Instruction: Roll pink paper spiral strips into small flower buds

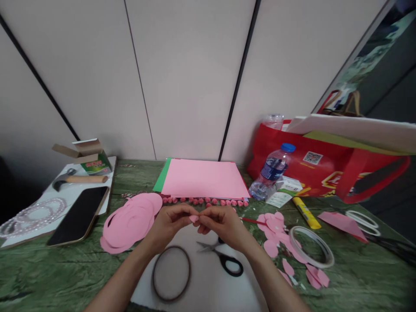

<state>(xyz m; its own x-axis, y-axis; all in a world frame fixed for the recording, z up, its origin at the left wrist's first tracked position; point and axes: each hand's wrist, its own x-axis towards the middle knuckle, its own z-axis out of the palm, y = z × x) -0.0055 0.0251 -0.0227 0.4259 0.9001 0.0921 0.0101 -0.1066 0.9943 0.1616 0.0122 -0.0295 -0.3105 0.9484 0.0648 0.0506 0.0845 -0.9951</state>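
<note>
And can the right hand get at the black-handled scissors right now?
Probably yes: the scissors lie close by on the white sheet, mostly uncovered. But the right hand is busy with a small pink piece, so it would likely need freeing first.

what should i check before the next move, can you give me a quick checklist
1. Pink piece in hand: ok, at the fingertips of the left hand and right hand.
2. Scissors set down: ok, lying unheld on the white sheet.
3. Bottle capped: ok, blue cap on.
4. Loose pieces gathered: not ok, scattered around the tape.
5. Box shut: not ok, its flaps stand open.
6. Any glue on the pink piece: cannot tell, too small and partly covered by fingers.
</note>
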